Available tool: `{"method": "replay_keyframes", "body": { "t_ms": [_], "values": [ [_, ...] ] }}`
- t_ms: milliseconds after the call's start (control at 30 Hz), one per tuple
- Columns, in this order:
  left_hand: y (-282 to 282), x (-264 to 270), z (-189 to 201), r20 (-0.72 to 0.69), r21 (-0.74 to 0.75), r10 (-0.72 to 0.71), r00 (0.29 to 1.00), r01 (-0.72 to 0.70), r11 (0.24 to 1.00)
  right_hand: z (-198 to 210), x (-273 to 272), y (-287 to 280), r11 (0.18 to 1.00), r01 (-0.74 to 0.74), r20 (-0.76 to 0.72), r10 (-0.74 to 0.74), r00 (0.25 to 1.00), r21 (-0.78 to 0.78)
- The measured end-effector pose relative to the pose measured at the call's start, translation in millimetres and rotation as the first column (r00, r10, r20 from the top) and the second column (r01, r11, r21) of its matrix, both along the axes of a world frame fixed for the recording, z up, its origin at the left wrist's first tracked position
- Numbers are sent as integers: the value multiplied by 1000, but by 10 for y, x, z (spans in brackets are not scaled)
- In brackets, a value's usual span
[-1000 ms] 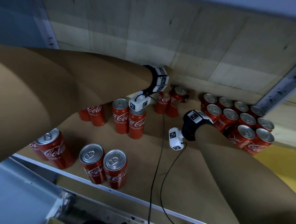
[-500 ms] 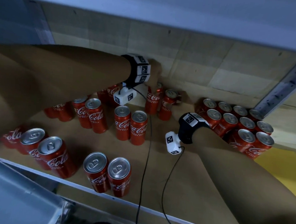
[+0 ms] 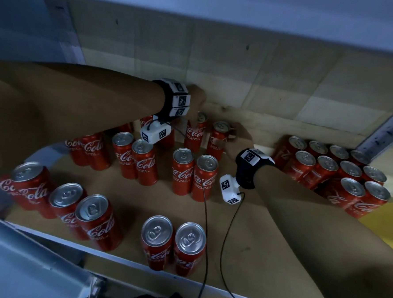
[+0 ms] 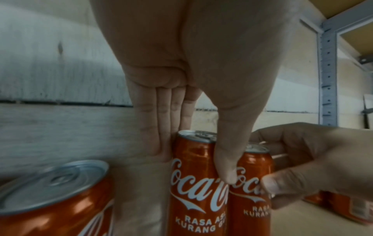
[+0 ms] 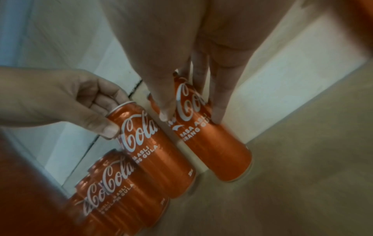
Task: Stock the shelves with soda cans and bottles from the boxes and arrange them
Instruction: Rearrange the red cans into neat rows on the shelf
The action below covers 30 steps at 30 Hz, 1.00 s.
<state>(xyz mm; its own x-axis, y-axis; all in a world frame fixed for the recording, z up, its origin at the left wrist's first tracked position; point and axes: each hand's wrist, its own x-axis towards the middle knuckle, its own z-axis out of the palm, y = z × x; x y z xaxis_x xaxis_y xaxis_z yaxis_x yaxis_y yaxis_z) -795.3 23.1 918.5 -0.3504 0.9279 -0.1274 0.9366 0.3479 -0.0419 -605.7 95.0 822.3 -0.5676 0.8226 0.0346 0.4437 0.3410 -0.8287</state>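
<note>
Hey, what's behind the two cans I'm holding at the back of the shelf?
Behind the left-hand can and right-hand can only the pale panelled back wall shows. The hands hide the strip of shelf right behind them.

A pale panelled back wall (image 3: 253,67) stands behind the shelf — dark seams run between its boards. A grey perforated metal upright (image 3: 385,130) rises at the right, and a yellow surface (image 3: 384,229) shows beyond it. Two black cables (image 3: 204,253) trail over the front edge
</note>
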Motion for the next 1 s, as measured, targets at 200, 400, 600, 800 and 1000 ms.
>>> {"method": "replay_keyframes", "body": {
  "t_ms": [200,400,600,800,1000],
  "values": [
    [15,-94,-114,-38,0,-34,999,34,999,-80,-129,32,998,36,-43,-38,998,-48],
    [114,-178,-304,19,102,3,1000,-5,995,-104,-123,45,994,39,-84,-47,995,-98],
    [18,-83,-282,99,45,14,995,-18,999,-110,-112,22,996,50,-83,-56,995,-76],
    [80,-144,-290,62,29,-25,998,23,999,-63,-70,-37,999,20,-61,-18,998,26],
    [-30,-84,-240,-25,32,-53,998,54,998,-35,-83,-21,996,-10,6,10,1000,85]
  ]
}}
